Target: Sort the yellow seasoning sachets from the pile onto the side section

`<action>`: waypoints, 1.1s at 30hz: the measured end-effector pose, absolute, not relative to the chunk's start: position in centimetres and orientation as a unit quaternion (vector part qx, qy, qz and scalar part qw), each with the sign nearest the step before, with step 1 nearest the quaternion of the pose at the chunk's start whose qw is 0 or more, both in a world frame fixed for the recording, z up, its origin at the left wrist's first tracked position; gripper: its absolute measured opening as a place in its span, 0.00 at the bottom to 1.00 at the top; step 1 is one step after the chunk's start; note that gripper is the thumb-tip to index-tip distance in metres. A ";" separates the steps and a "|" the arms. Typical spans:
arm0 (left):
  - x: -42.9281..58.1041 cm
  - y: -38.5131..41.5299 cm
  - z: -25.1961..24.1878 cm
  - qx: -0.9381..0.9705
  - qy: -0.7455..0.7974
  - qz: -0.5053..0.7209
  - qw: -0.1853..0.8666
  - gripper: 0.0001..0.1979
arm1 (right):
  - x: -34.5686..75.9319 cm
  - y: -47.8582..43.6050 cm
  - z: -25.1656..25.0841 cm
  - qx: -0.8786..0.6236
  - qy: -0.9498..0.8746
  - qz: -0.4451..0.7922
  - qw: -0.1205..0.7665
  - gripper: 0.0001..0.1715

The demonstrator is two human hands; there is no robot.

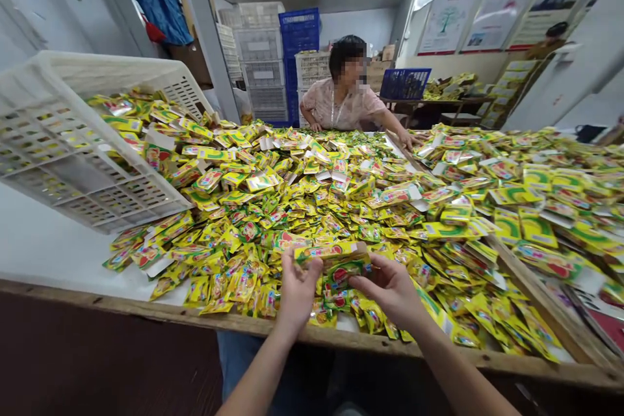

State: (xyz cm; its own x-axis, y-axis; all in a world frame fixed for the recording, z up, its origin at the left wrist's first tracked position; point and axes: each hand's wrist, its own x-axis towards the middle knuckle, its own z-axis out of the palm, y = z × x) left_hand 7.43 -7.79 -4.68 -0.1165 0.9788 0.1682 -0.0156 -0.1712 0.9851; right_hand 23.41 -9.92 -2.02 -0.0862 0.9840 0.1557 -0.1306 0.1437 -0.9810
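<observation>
Two hands work together just above the front edge of the table [195, 322], near its middle. The left hand [297, 289] grips a small yellow box [324, 251] by its left end, thumb on the near side and fingers behind. The right hand [390, 283] pinches a shiny packet [344, 273] between thumb and fingers, just under the box's right end; whether packet and box touch is hard to tell.

The box looks like thin card: light, fairly stiff along its folds, but easy to dent, so it is best held lightly by its long sides, near one end. The packet should be light, soft and rather slippery; its flat sealed edge looks the surest place to pinch.

More packets [244, 276] lie heaped toward the front edge, with loose boxes [263, 181] piled farther back. A white crate [80, 169] tips on its side toward the table's left end, boxes spilling out. Beyond the far edge, another person [336, 104] reaches an arm over the pile.
</observation>
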 end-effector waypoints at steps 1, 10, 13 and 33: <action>7.0 -8.0 -4.8 0.575 0.491 0.557 0.343 0.32 | 24.0 -10.1 -1.9 -0.413 -0.524 0.525 0.528 0.18; 6.0 -8.7 -4.7 0.760 0.501 0.391 0.133 0.19 | 24.5 -10.8 0.1 -0.461 -0.563 0.374 0.576 0.14; 6.5 -9.2 -4.6 0.734 0.498 0.443 0.133 0.19 | 24.2 -10.9 1.1 -0.485 -0.601 0.194 0.605 0.07; 7.3 -9.3 -4.4 0.764 0.468 0.435 0.092 0.19 | 25.3 -8.3 5.3 -0.475 -0.767 0.260 0.344 0.04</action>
State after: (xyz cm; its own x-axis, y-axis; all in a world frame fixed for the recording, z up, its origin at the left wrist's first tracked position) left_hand 7.30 -9.32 -4.38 0.1830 0.7949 0.5785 0.6342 -0.5451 0.5483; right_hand 25.33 -8.30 5.28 -0.3121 0.9078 0.2800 0.5504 0.4130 -0.7256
